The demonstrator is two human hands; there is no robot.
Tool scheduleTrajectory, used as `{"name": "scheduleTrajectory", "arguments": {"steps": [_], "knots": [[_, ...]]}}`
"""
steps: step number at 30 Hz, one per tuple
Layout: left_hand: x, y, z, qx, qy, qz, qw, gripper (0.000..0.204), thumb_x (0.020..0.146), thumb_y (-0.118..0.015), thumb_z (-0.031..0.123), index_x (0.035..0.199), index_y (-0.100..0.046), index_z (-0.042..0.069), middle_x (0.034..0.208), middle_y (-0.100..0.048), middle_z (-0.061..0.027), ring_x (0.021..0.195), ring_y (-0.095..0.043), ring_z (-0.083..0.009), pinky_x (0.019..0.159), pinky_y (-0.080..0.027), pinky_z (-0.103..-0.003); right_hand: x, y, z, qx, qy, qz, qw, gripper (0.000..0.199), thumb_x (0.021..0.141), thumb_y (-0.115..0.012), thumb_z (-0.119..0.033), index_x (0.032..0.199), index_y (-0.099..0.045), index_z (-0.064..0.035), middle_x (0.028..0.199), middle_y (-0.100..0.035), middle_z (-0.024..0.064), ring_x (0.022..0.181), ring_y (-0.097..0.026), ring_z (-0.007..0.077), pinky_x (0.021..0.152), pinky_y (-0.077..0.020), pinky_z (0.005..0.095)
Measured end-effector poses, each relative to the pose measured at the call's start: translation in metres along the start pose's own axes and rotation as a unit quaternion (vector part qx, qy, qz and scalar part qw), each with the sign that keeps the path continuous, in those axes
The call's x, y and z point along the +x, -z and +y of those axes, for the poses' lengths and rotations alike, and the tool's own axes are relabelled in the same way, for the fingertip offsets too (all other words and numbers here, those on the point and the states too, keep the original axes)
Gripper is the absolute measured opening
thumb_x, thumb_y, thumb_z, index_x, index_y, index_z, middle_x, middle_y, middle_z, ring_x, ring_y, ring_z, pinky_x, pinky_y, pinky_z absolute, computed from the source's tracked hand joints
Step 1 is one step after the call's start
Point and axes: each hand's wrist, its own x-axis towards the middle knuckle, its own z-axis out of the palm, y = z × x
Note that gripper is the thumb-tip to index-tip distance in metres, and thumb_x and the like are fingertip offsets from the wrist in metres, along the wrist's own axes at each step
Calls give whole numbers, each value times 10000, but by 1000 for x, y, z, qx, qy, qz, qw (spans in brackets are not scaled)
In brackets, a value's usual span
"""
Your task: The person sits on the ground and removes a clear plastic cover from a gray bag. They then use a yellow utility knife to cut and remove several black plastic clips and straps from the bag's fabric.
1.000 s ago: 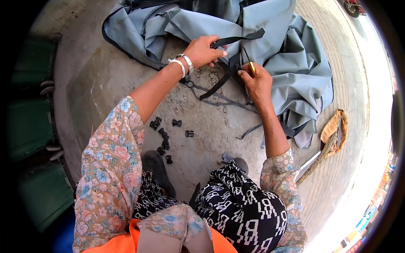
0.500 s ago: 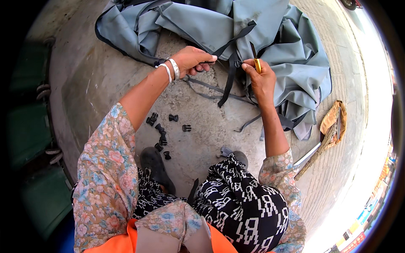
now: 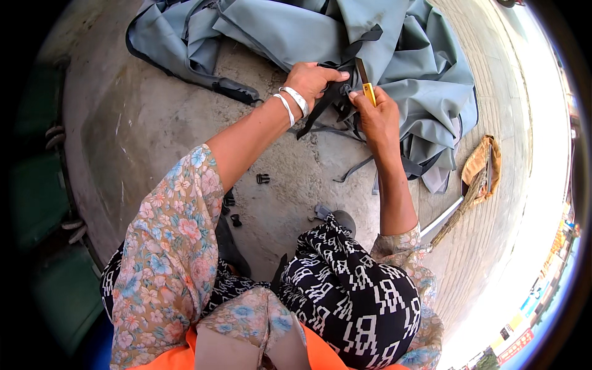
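The far edge of the grey fabric cover (image 3: 425, 80) is running out of the top of the view, and much of it is lying in folds that are hiding its own underside. Where the dark strap (image 3: 320, 108) is meeting the cover, the two hands are closing over it, so the join itself is hard to make out. The left hand (image 3: 314, 79) is curling shut on the strap, fingertips pinching it against the cloth. The right hand (image 3: 377, 117) is gripping a slim tool with a yellow handle (image 3: 369, 94); its darker upper end is small and blurred, possibly a blade.

The tool is standing nearly upright in the picture, its long axis pointing away from the person toward the cover. The strap is running diagonally, from the hands down and to the left, with a loose end trailing on the concrete floor (image 3: 154, 135).

Small black plastic buckles (image 3: 263, 179) are lying loose on the floor near the person's left sleeve, some partly hidden behind that arm. A straw broom (image 3: 475, 185) is lying to the right, its handle partly cut off behind the right arm. No container is showing; the buckles are sitting bare on the concrete.
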Motion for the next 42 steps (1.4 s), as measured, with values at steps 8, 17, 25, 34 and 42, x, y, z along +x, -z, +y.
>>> {"name": "scheduleTrajectory", "arguments": {"steps": [8,17,25,34,42], "knots": [[14,-5,-9,-73,-48,91,992,284,720,-808,70,749,-526,92,660,-516,3,568,-439,-96,491,-322,-256,-49,2,18,60,-19,10,998,238,833,-674,-216,770,-570,-11,616,-476,-34,578,-414,49,525,-344,229],[-22,-8,-5,28,58,-130,989,276,761,-804,290,737,-595,112,683,-601,21,553,-520,-68,485,-403,-234,-30,16,9,198,-71,-31,977,185,866,-643,-237,834,-598,-61,698,-587,-13,525,-401,26,479,-299,205],[-16,-10,20,60,-81,-96,990,287,757,-794,272,782,-614,50,670,-615,-31,526,-538,-113,514,-433,-278,-29,25,-17,44,158,10,986,131,827,-698,-68,946,-684,-14,761,-628,11,662,-519,55,606,-405,202],[9,3,46,19,-133,-93,987,330,741,-818,317,751,-582,87,666,-579,-3,538,-475,-101,479,-370,-267,-67,12,-15,-37,283,74,955,141,811,-719,-56,942,-688,-19,742,-617,46,611,-546,123,572,-430,240],[-28,32,28,182,94,-218,954,460,712,-782,553,807,-633,128,709,-590,27,635,-565,-83,543,-418,-220,-64,3,-8,30,157,43,986,118,832,-716,-89,905,-682,-3,697,-571,0,613,-471,60,570,-394,216]]}}
